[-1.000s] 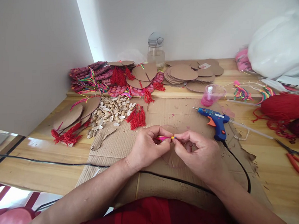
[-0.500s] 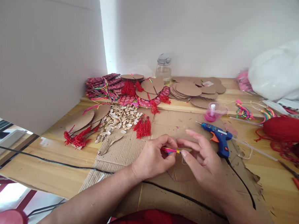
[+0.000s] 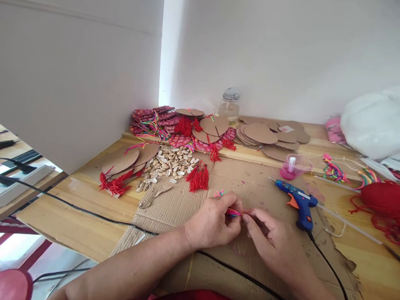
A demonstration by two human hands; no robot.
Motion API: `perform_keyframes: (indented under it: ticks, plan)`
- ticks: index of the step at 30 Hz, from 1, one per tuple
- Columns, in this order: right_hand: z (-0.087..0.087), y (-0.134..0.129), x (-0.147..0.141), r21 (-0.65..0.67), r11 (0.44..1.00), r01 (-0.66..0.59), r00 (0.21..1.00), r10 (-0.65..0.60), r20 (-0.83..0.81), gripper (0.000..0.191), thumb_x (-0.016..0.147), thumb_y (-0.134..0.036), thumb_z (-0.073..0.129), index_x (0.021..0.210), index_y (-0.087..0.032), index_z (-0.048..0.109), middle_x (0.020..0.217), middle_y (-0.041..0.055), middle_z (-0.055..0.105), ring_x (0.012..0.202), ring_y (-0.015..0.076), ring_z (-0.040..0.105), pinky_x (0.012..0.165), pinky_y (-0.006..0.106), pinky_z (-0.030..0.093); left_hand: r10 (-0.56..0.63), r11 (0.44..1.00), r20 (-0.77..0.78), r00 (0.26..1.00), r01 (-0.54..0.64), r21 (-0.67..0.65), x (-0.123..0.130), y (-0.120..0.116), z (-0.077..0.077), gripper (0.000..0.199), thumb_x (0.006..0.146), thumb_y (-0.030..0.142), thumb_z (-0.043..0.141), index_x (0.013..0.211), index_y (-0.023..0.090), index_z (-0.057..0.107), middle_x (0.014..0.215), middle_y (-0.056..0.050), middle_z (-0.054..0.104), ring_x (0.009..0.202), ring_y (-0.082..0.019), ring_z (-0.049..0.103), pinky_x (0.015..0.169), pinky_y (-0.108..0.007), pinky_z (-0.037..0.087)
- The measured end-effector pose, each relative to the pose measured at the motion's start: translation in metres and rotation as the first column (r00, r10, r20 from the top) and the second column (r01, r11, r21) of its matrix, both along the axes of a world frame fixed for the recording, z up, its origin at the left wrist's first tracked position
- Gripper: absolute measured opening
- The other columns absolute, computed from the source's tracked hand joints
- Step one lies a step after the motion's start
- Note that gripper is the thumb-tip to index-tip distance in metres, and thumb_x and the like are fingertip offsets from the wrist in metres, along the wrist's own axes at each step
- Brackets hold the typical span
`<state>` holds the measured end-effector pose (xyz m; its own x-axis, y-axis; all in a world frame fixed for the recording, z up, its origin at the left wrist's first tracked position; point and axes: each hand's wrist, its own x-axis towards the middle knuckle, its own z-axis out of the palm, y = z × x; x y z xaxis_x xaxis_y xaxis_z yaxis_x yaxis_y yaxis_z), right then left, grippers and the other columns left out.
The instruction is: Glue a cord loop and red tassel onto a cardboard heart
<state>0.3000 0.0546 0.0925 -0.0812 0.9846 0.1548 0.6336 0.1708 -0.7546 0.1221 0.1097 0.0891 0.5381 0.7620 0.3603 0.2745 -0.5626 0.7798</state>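
Note:
My left hand [image 3: 218, 219] is closed around a small bundle of colourful cords [image 3: 234, 212], pink, blue and yellow, whose tips peek out above the fist. At the bundle's right end, the thumb and forefinger of my right hand [image 3: 269, 235] pinch together on it. Both hands meet just above a cardboard sheet [image 3: 171, 210]. To the right lies a blue glue gun [image 3: 295, 198] with an orange trigger. Beyond my left hand rests a group of red yarn tassels [image 3: 198, 178].
Peanut shells [image 3: 173, 162] are heaped left of the tassels. Cardboard discs [image 3: 260, 134], pink braided-looking pieces [image 3: 144, 121] and a bottle [image 3: 230, 105] stand at the back. A pink cup [image 3: 288, 171] is by the glue gun; red yarn [image 3: 385, 200] lies right. A black cable [image 3: 94, 215] crosses in front.
My right hand's fingers, spread earlier, have closed to a pinch at the end of the cords. My left hand keeps its hold. The camera view has shifted slightly.

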Motion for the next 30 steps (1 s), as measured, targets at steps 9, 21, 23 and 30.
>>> perform_keyframes:
  ticks: [9, 21, 23, 30]
  plan:
    - [-0.0009, 0.0004, 0.0001, -0.009, 0.998, 0.055, 0.999, -0.055, 0.001, 0.031, 0.098, -0.042, 0.051, 0.081, -0.021, 0.065, 0.065, 0.0016, 0.068, 0.059, 0.0186, 0.062, 0.054, 0.029, 0.044, 0.012, 0.989, 0.01, 1.0, -0.014, 0.149, 0.0002, 0.0025, -0.0055, 0.014, 0.08, 0.007, 0.058, 0.086, 0.018, 0.063, 0.082, -0.004, 0.069, 0.075, -0.016, 0.064, 0.07, -0.026, 0.051]
    - [-0.0041, 0.0051, 0.0024, -0.294, 0.933, -0.209, 0.923, 0.088, -0.375, 0.045, 0.105, -0.049, 0.034, 0.077, -0.02, 0.055, 0.064, -0.0015, 0.059, 0.055, 0.014, 0.056, 0.058, 0.028, 0.046, -0.068, 0.987, 0.075, 0.995, 0.057, 0.151, -0.0028, 0.004, -0.0016, 0.017, 0.082, 0.002, 0.064, 0.084, 0.018, 0.068, 0.083, -0.001, 0.073, 0.079, -0.014, 0.068, 0.077, -0.025, 0.052]
    - [-0.0072, 0.0049, 0.0011, -0.325, 0.921, -0.217, 0.909, 0.07, -0.412, 0.043, 0.105, -0.048, 0.035, 0.078, -0.02, 0.053, 0.065, -0.0026, 0.057, 0.053, 0.0125, 0.055, 0.057, 0.027, 0.046, -0.066, 0.986, 0.075, 0.995, 0.053, 0.157, -0.0034, 0.0035, -0.0012, 0.017, 0.083, 0.003, 0.064, 0.086, 0.019, 0.069, 0.087, -0.001, 0.074, 0.081, -0.014, 0.069, 0.08, -0.026, 0.052]
    - [-0.0065, 0.0001, -0.0066, -0.185, 0.977, -0.102, 0.95, 0.041, -0.31, 0.036, 0.106, -0.041, 0.034, 0.082, -0.021, 0.051, 0.067, -0.0043, 0.053, 0.05, 0.0102, 0.051, 0.053, 0.025, 0.042, -0.023, 0.966, 0.017, 1.0, 0.018, 0.258, -0.0071, 0.0043, -0.0017, 0.033, 0.087, 0.005, 0.065, 0.115, 0.021, 0.07, 0.109, -0.003, 0.078, 0.098, -0.016, 0.073, 0.092, -0.028, 0.054]
